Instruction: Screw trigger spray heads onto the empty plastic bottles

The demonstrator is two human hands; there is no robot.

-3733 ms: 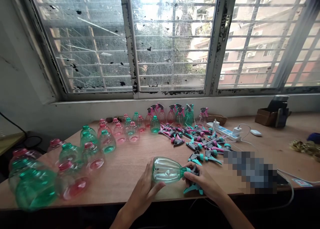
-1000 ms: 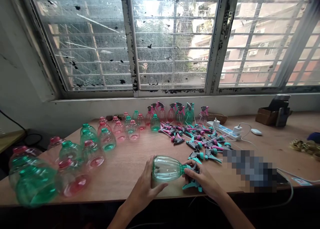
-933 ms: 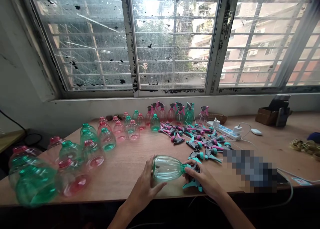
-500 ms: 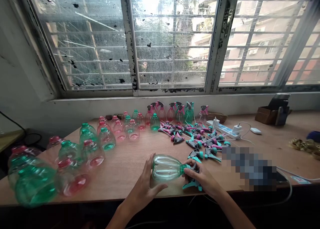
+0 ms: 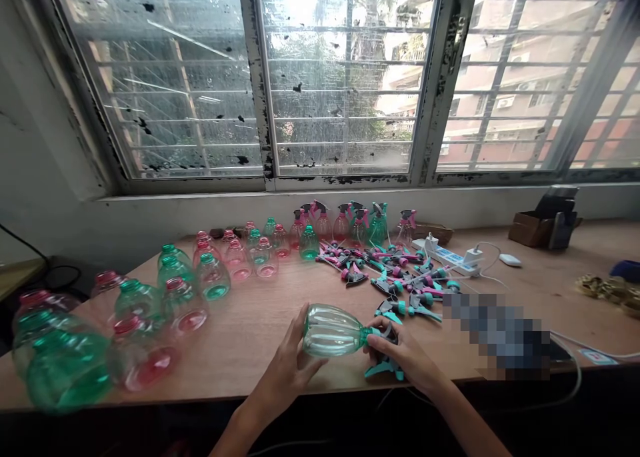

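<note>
A clear green spray bottle (image 5: 331, 330) lies on its side in the air above the table's front edge, its base to the left and its neck to the right. My left hand (image 5: 289, 358) is curled round the base, fingers behind it and thumb below. At the neck, my right hand (image 5: 393, 352) grips the teal and black spray head (image 5: 386, 369), which sits against the bottle's mouth. Whether the thread is fully engaged is hidden by my fingers. Just beyond my right hand lie loose teal spray heads (image 5: 393, 308).
Headless green bottles (image 5: 70, 370) and pink bottles (image 5: 145, 360) stand along the left side. Several bottles with heads (image 5: 343, 227) stand by the window wall. A pile of spray heads (image 5: 400, 264), a power strip (image 5: 453, 258), a white mouse (image 5: 510, 260) and a cardboard box (image 5: 530, 229) are farther right.
My left hand has closed in on the bottle's base, its thumb nearer the bottle. The bottle's base has risen slightly; my right hand stays at the neck.
</note>
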